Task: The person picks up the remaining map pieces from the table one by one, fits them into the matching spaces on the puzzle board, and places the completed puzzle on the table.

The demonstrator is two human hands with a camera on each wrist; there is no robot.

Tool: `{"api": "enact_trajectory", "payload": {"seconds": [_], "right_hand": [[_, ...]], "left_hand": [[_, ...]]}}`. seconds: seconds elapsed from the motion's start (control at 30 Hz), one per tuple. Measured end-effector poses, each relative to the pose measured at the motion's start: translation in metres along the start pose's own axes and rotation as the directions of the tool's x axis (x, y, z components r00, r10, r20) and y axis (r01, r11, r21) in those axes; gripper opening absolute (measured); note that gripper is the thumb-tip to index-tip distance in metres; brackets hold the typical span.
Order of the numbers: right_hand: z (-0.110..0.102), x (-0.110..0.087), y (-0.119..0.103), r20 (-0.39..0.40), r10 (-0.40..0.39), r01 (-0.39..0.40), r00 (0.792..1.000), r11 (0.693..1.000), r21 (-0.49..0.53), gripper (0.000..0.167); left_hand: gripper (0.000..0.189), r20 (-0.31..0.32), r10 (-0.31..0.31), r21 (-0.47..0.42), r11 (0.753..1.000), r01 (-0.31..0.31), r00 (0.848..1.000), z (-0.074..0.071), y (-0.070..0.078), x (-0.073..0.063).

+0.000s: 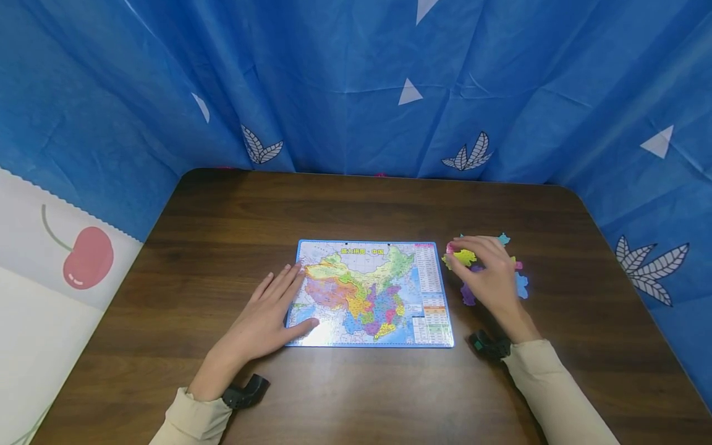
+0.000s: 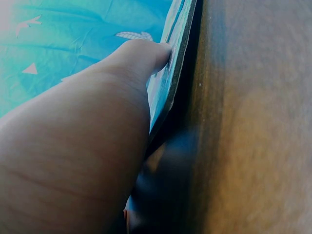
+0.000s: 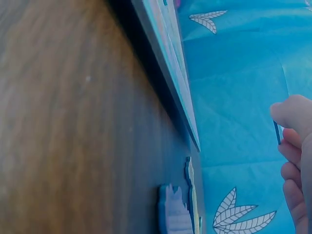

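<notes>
A map puzzle board [image 1: 429,272] of China, edged in blue, lies on the table with its coloured pieces fitted in. Spread across its left edge, my left hand [image 1: 267,322] rests with straight fingers, the thumb over the lower left corner. To the right of the board, my right hand [image 1: 492,281] pinches a small pink puzzle piece [image 1: 450,248] between thumb and fingertips. The right wrist view shows this piece [image 3: 277,133] edge-on and thin, raised above the table. Beneath that hand lie a yellow piece [image 1: 466,256] and a purple piece [image 1: 469,295], partly covered.
Other loose pieces lie around the right hand, among them a blue one [image 1: 521,285] and a teal one [image 1: 504,238]. The brown wooden table [image 1: 356,395] meets a blue curtain [image 1: 345,93] at its back edge. A white cloth with a cherry print [image 1: 88,258] hangs at left.
</notes>
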State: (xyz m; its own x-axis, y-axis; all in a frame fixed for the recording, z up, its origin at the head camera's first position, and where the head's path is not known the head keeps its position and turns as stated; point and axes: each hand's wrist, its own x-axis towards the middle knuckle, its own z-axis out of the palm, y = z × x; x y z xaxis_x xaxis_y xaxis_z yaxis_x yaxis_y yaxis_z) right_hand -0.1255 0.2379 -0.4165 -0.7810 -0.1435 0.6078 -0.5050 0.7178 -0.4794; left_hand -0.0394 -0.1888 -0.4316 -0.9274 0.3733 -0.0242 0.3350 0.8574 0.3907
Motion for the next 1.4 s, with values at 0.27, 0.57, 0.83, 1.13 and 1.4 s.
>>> {"api": "enact_trajectory", "payload": {"seconds": [0.27,0.57,0.83,1.13,1.4], "right_hand": [[0.003,0.003,-0.005,0.008,-0.023,0.023,1.000,1.000,-0.004,0.035],[0.005,0.006,-0.011,0.004,-0.048,0.048,0.999,0.999,-0.007,0.034],[0.009,0.008,-0.017,0.027,-0.056,0.056,0.998,0.998,0.006,0.034],[0.011,0.008,-0.021,0.025,-0.064,0.064,0.998,0.998,0.023,0.035],[0.012,0.010,-0.026,0.041,-0.081,0.079,0.996,0.996,0.046,0.033]], "left_hand": [[0.098,0.000,0.004,0.004,1.000,-0.004,1.000,0.001,-0.001,0.000],[0.098,-0.001,0.006,0.007,1.000,-0.006,1.000,0.001,-0.001,0.000],[0.099,-0.002,0.009,0.010,1.000,-0.009,1.000,0.000,-0.001,0.000],[0.099,0.005,0.004,0.007,1.000,-0.004,1.000,0.001,-0.001,0.001],[0.100,0.005,0.001,0.012,1.000,-0.001,1.000,0.000,-0.001,0.001]]}}
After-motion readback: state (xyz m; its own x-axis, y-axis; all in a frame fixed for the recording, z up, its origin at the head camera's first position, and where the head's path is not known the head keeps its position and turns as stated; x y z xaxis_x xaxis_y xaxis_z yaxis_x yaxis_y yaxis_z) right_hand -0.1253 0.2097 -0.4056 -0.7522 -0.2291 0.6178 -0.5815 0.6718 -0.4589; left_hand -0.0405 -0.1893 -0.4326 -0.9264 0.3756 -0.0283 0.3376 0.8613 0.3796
